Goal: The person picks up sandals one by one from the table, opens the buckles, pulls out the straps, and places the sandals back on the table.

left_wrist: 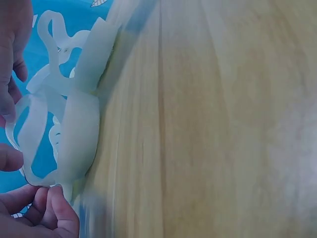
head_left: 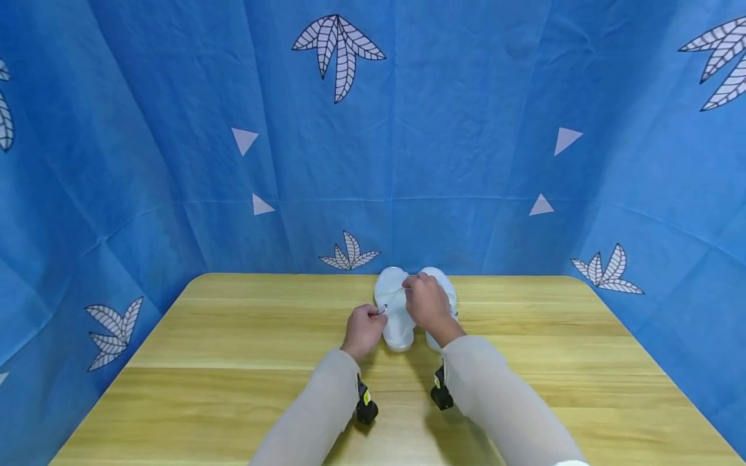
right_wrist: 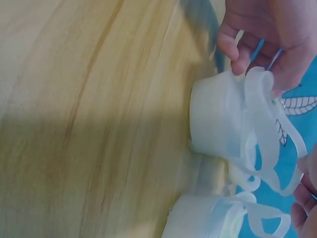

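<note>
Two translucent white sandals (head_left: 402, 310) sit side by side on the table (head_left: 233, 362). Left hand (head_left: 364, 330) pinches a strap (left_wrist: 29, 134); right hand (head_left: 428, 304) curls over the straps. Judged mid-adjustment; the next move calls for steady tension.

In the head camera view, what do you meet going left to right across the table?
Bare wooden table → left hand → left white sandal → right hand → bare table again.

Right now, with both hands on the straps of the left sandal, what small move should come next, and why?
Probably draw the strap a little further apart. The left hand pinches its end and the right hand holds the upper part, while the sandal rests on the table.
</note>
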`<action>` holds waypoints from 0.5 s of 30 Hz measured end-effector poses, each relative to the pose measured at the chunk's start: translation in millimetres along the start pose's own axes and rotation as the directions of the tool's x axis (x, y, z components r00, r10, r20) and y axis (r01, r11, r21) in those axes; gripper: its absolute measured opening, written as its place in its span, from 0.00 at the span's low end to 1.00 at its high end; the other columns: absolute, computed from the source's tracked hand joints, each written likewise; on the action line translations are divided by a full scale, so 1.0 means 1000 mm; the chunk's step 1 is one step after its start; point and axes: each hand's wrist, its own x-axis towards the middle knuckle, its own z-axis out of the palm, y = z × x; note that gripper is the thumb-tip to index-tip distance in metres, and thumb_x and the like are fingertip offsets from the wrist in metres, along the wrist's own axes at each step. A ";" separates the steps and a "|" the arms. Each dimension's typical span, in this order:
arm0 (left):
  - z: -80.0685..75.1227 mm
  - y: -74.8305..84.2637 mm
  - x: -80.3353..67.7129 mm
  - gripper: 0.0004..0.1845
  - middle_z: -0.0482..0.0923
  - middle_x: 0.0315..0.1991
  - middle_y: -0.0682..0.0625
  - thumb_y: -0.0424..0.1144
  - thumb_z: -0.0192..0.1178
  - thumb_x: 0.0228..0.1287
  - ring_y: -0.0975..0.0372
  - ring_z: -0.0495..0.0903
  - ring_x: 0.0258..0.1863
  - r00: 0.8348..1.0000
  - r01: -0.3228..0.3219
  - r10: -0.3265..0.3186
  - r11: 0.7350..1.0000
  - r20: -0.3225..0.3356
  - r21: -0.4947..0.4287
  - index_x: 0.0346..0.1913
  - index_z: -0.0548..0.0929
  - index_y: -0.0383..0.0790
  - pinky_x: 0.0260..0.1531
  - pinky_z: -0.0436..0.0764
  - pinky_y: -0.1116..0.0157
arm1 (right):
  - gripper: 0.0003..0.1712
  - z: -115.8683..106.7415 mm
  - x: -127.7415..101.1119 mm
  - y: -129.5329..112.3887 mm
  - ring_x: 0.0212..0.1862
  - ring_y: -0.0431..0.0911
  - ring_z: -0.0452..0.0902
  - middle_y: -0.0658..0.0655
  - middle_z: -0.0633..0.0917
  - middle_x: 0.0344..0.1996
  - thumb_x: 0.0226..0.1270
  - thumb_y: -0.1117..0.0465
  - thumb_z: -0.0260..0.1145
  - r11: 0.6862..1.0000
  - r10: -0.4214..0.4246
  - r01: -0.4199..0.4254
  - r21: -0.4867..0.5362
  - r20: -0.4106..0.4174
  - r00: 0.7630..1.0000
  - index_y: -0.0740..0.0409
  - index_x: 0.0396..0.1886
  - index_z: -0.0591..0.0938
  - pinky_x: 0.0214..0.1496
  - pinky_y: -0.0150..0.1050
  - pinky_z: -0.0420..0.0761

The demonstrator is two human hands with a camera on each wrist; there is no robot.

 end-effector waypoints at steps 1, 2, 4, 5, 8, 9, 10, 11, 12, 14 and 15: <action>-0.001 0.000 -0.001 0.07 0.75 0.30 0.47 0.33 0.58 0.62 0.61 0.72 0.28 1.000 0.005 -0.005 1.000 0.006 -0.004 0.37 0.81 0.32 0.29 0.73 0.68 | 0.08 0.000 0.000 -0.001 0.45 0.54 0.76 0.58 0.81 0.39 0.65 0.65 0.61 1.000 -0.003 0.003 0.005 -0.010 1.000 0.57 0.41 0.84 0.46 0.46 0.78; -0.001 0.000 -0.002 0.06 0.76 0.29 0.47 0.33 0.58 0.62 0.61 0.72 0.28 1.000 0.004 -0.004 1.000 0.011 -0.007 0.37 0.81 0.32 0.28 0.73 0.68 | 0.08 0.000 -0.001 -0.001 0.45 0.54 0.76 0.58 0.81 0.39 0.65 0.65 0.61 1.000 -0.005 0.005 0.010 -0.017 1.000 0.57 0.40 0.84 0.45 0.46 0.79; -0.003 0.000 -0.004 0.06 0.75 0.29 0.47 0.33 0.57 0.62 0.61 0.71 0.28 1.000 0.002 -0.002 1.000 0.022 -0.008 0.37 0.80 0.32 0.28 0.72 0.68 | 0.08 0.000 -0.003 -0.002 0.44 0.53 0.76 0.57 0.81 0.38 0.64 0.65 0.61 1.000 -0.009 0.010 0.014 -0.026 1.000 0.57 0.40 0.85 0.44 0.46 0.79; -0.004 -0.001 -0.005 0.06 0.75 0.29 0.47 0.33 0.57 0.62 0.61 0.71 0.27 1.000 0.001 -0.001 1.000 0.026 -0.008 0.37 0.80 0.32 0.28 0.72 0.68 | 0.08 0.000 -0.004 -0.002 0.44 0.53 0.77 0.57 0.81 0.38 0.64 0.65 0.62 1.000 -0.014 0.015 0.017 -0.030 0.999 0.57 0.39 0.85 0.43 0.46 0.79; -0.006 -0.001 -0.009 0.06 0.75 0.29 0.47 0.32 0.58 0.61 0.61 0.71 0.27 0.999 -0.021 0.021 1.000 0.032 0.001 0.37 0.80 0.31 0.27 0.72 0.68 | 0.08 -0.001 -0.008 -0.003 0.43 0.53 0.77 0.57 0.81 0.36 0.64 0.65 0.62 0.999 -0.031 0.032 0.031 -0.037 0.999 0.58 0.39 0.85 0.42 0.46 0.79; -0.007 -0.001 -0.011 0.06 0.75 0.29 0.47 0.32 0.57 0.61 0.61 0.71 0.27 0.999 -0.022 0.022 1.000 0.037 0.000 0.37 0.80 0.31 0.28 0.72 0.68 | 0.08 -0.001 -0.010 -0.003 0.42 0.52 0.77 0.57 0.81 0.36 0.64 0.65 0.62 0.998 -0.035 0.037 0.041 -0.037 0.999 0.58 0.39 0.85 0.41 0.45 0.79; -0.008 -0.002 -0.012 0.06 0.76 0.30 0.46 0.32 0.57 0.61 0.61 0.71 0.28 0.999 -0.021 0.021 1.000 0.043 -0.004 0.37 0.80 0.32 0.28 0.72 0.68 | 0.08 -0.002 -0.012 -0.003 0.41 0.52 0.77 0.56 0.81 0.35 0.64 0.65 0.62 0.998 -0.034 0.036 0.057 -0.035 0.999 0.58 0.39 0.85 0.40 0.44 0.79; -0.008 -0.002 -0.014 0.06 0.76 0.30 0.46 0.32 0.57 0.61 0.61 0.71 0.28 0.999 -0.020 0.021 1.000 0.050 -0.007 0.37 0.80 0.32 0.28 0.72 0.68 | 0.08 -0.003 -0.013 -0.003 0.40 0.51 0.77 0.56 0.81 0.35 0.64 0.65 0.62 0.997 -0.035 0.037 0.073 -0.033 0.999 0.58 0.39 0.85 0.39 0.44 0.80; -0.009 -0.002 -0.015 0.05 0.76 0.30 0.46 0.32 0.57 0.62 0.61 0.71 0.28 0.998 -0.018 0.019 1.000 0.058 -0.011 0.37 0.79 0.32 0.28 0.72 0.68 | 0.08 -0.004 -0.015 -0.003 0.39 0.50 0.77 0.55 0.81 0.35 0.64 0.66 0.62 0.995 -0.033 0.036 0.090 -0.030 0.999 0.58 0.39 0.85 0.38 0.43 0.80; -0.011 -0.002 -0.019 0.05 0.75 0.30 0.47 0.33 0.58 0.62 0.61 0.71 0.27 0.997 -0.009 0.010 1.000 0.076 -0.017 0.36 0.79 0.33 0.27 0.72 0.68 | 0.08 -0.006 -0.019 -0.003 0.38 0.49 0.77 0.55 0.80 0.34 0.64 0.66 0.62 0.991 -0.036 0.039 0.126 -0.028 0.999 0.59 0.39 0.85 0.37 0.41 0.79; -0.011 -0.003 -0.020 0.05 0.75 0.29 0.47 0.33 0.58 0.62 0.61 0.71 0.27 0.996 -0.006 0.007 1.000 0.084 -0.019 0.35 0.79 0.33 0.27 0.71 0.68 | 0.08 -0.006 -0.021 -0.003 0.37 0.48 0.77 0.54 0.80 0.33 0.64 0.66 0.62 0.989 -0.040 0.043 0.139 -0.029 0.999 0.59 0.39 0.85 0.36 0.41 0.79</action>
